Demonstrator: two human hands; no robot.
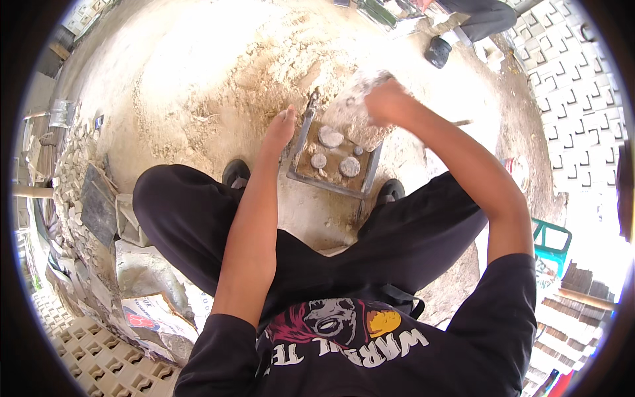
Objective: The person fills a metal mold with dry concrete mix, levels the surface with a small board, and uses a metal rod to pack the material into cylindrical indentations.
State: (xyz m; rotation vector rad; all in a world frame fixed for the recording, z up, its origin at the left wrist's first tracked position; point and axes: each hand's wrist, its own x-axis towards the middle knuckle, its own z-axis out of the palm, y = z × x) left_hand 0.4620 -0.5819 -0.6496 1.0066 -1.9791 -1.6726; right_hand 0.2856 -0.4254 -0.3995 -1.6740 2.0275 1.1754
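My right hand is closed on a pale, speckled, dusty cloth-like bag, smeared by motion, so its exact kind is unclear. The bag hangs over the far right part of a rectangular metal frame on the ground between my feet. Inside the frame lies brown sand with several round grey pieces, among them a larger disc and a smaller disc. Just left of the frame, my left hand is held with nothing visible in it, its fingers loosely extended. A metal clasp stands at the frame's far left corner.
Loose sand is spread beyond the frame. At the far right, another person's leg and dark shoe show. Rubble and a dark slab lie to my left. A green plastic stool stands right, near stacked pale blocks.
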